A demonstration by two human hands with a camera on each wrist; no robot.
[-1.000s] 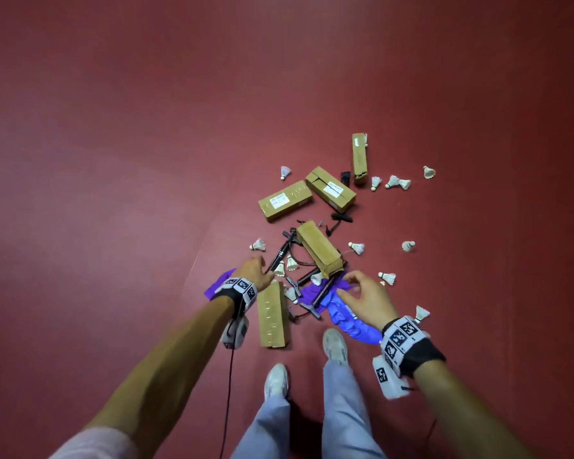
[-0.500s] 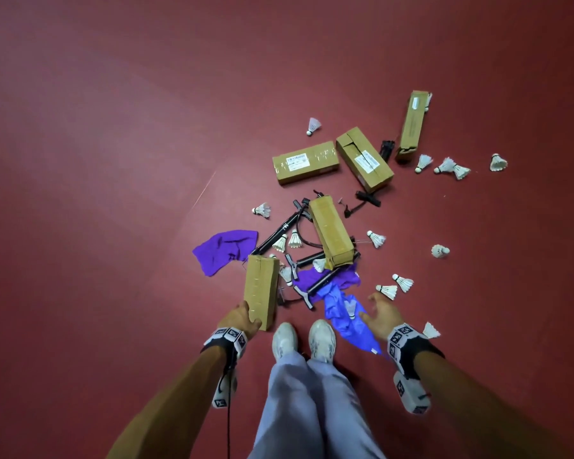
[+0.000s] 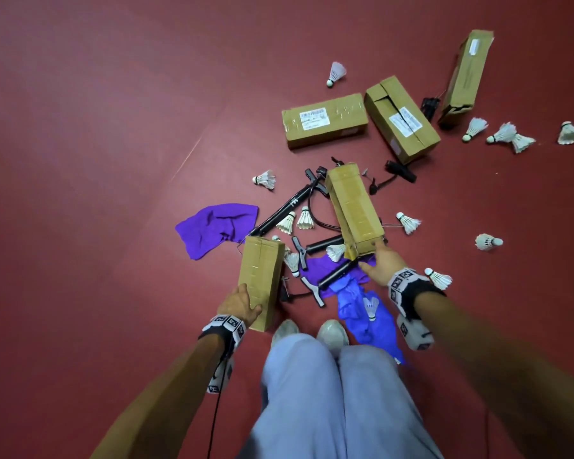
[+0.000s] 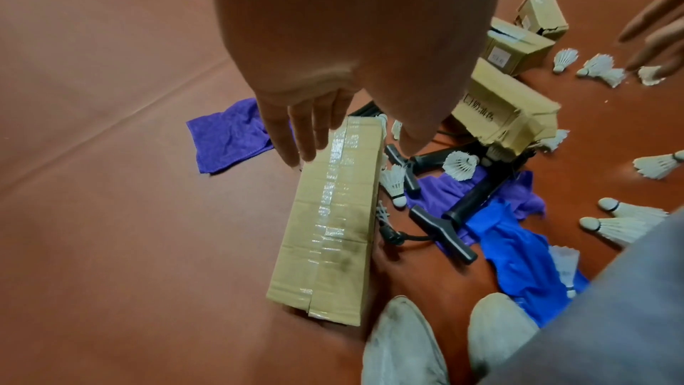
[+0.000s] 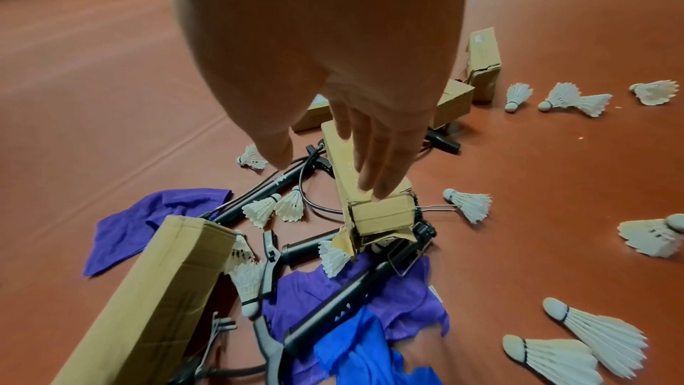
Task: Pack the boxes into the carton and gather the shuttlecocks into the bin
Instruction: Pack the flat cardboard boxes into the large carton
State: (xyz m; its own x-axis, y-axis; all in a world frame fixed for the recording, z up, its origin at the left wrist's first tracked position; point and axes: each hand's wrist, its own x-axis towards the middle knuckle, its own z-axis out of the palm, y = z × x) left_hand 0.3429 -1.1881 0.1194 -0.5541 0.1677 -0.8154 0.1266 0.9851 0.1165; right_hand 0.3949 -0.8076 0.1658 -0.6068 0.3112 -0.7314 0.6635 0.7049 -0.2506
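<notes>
Five long brown cardboard boxes (image 3: 325,120) on the red floor (image 3: 113,160); left hand (image 3: 241,304) grips one (image 3: 262,279); right hand's (image 3: 380,265) straight fingers touch another (image 3: 353,207).

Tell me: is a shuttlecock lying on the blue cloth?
Yes, a white shuttlecock lies on the blue cloth beside the shoes.

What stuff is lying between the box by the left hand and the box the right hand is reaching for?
In the head view, black hand pumps, white feather shuttlecocks and a purple cloth lie between the two taped brown cardboard boxes.
</notes>
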